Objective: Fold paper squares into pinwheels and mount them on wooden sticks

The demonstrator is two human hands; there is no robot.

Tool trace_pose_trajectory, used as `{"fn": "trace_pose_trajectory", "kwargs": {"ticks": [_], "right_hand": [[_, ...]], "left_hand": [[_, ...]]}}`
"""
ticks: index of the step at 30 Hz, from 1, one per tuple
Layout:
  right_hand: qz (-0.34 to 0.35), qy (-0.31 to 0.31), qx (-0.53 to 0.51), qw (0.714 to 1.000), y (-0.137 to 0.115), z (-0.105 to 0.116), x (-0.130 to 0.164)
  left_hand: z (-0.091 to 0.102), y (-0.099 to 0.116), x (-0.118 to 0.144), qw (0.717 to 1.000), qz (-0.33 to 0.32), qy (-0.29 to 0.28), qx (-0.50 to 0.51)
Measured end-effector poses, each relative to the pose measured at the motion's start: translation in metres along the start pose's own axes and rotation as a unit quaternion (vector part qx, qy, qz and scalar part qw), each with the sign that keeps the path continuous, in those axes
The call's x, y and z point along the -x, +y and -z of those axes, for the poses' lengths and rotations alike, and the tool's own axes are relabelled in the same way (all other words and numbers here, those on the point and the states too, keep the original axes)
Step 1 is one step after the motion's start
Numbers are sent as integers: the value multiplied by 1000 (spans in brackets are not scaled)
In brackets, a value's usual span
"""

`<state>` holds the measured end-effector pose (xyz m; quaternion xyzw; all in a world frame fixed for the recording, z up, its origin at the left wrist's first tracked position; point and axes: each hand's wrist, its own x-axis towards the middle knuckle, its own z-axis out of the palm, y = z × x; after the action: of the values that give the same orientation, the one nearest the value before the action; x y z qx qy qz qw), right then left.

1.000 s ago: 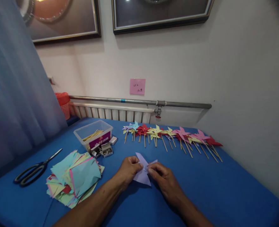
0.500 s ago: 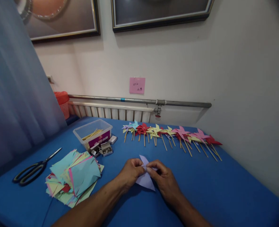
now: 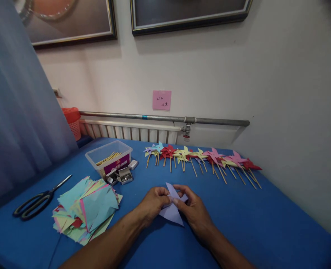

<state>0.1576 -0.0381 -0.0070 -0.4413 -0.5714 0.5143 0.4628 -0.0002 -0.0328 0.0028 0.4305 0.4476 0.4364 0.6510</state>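
A lilac paper pinwheel (image 3: pixel 173 214), its blades partly folded in, is held just above the blue table. My left hand (image 3: pixel 154 203) pinches it near the centre from the left side. From the right, my right hand (image 3: pixel 195 211) grips it, thumb on the middle and fingers behind one blade. The fingertips cover most of the centre, so whether a pin is there cannot be seen. To the left of my hands lies a loose pile of coloured paper pieces (image 3: pixel 98 205). Open small boxes of metal pins (image 3: pixel 125 176) sit beyond it.
Finished pinwheels on sticks (image 3: pixel 184 154) lie in a row along the back. A clear plastic tub (image 3: pixel 126 151) holds wooden sticks (image 3: pixel 107 159). Black-handled scissors (image 3: pixel 39 201) rest at the left. Behind the table (image 3: pixel 238 224) run a pipe (image 3: pixel 218 121) and a radiator.
My right fingers have shifted up behind the lilac pinwheel, and its right blade shows more. My left hand keeps its pinch. The view has moved slightly.
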Motion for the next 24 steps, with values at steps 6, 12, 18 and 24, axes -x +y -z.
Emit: {"fn": "trace_pose_trajectory", "kwargs": {"ticks": [6, 12, 18, 24], "right_hand": [[-4, 7, -6, 1000, 2, 1, -2], [1, 16, 9, 1000, 4, 2, -4], [-1, 22, 33, 999, 0, 3, -3], [1, -3, 21, 1000, 3, 1, -1]], "left_hand": [[0, 0, 0, 1000, 1, -8, 11], [1, -1, -2, 1000, 0, 1, -1], [1, -1, -1, 1000, 2, 1, 16], [-2, 0, 0, 999, -2, 19, -42]]}}
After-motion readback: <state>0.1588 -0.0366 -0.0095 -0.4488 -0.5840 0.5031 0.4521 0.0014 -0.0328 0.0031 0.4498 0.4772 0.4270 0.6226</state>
